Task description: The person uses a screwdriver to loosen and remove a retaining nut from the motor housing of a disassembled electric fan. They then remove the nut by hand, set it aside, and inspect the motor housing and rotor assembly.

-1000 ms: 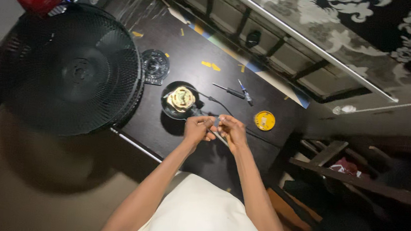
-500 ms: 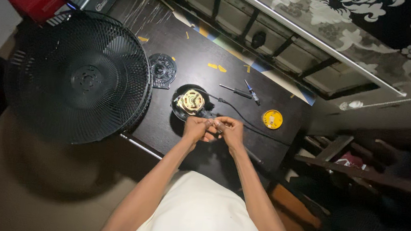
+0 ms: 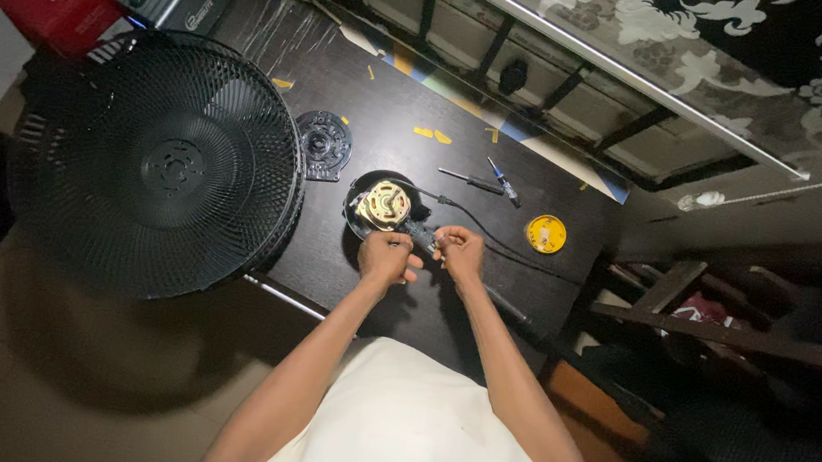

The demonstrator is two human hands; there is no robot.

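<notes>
Both hands were closed around a small dark part on the black table (image 3: 364, 96): the left hand (image 3: 384, 259) was curled into a loose fist at one end and the right hand (image 3: 460, 253) pinched the other, though what exactly sat between the fingers was too small and dark to tell. Just beyond the knuckles lay the fan motor (image 3: 383, 204), a round black housing with brassy copper windings showing at its centre, and a thin black cable (image 3: 491, 231) ran from it past the right hand. Largest on the table was the black fan guard (image 3: 161, 162), a wide wire-mesh disc lying flat to the left. Between guard and motor sat a small round black cover plate (image 3: 323, 142). Farther back lay a screwdriver (image 3: 471, 180), and a yellow disc (image 3: 545, 234) rested near the right edge.
</notes>
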